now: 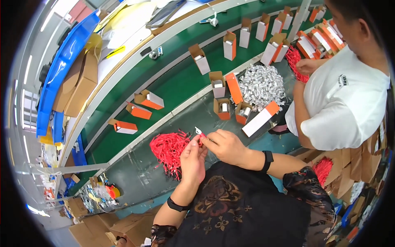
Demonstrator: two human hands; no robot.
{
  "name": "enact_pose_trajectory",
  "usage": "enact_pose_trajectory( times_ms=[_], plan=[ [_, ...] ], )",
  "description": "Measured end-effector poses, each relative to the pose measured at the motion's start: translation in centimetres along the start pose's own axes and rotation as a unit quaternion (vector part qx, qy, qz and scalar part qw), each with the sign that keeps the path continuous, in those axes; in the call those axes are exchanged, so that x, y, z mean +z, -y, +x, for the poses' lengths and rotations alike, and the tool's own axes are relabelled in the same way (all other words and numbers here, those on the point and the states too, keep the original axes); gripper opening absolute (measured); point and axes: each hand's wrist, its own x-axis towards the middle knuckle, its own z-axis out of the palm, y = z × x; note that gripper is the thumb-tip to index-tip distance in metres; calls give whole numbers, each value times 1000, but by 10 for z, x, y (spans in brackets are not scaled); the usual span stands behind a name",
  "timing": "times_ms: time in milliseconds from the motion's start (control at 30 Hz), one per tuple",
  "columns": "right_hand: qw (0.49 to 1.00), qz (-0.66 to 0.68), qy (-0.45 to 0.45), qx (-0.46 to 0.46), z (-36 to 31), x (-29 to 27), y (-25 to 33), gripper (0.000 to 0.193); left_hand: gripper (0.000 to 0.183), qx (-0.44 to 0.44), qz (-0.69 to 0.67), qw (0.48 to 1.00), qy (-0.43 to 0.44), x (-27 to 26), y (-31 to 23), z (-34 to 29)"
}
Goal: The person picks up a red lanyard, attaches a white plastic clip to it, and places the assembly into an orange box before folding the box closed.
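My left hand [193, 159] and my right hand [226, 145] meet over the dark work surface, fingers closed in a pinch. Between their fingertips is a short red strap [202, 135] with a small whitish end piece [198, 130] sticking out at the top. Most of the strap is covered by my fingers. Just left of my left hand lies a tangled heap of red straps [166, 147] with dark ends. Farther off to the right is a heap of small silver-white pieces [261, 86], too small to make out singly.
Several open orange-and-white boxes [222, 108] stand around the silver-white heap; more boxes [147, 100] sit on the green conveyor belt [164, 78]. At the right a person in a white shirt [341, 103] handles red straps [294, 61]. A blue bin [61, 78] is at the far left.
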Motion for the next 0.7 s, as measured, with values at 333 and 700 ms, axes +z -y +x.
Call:
enact_pose_trajectory(
  times_ms=[333,700],
  plan=[
    [971,209,0,119,-12,5,-17,33,70,-14,120,988,92,11,11,-1],
    [908,264,-51,320,-59,-19,-69,17,48,-86,389,902,165,-18,33,95]
  ],
)
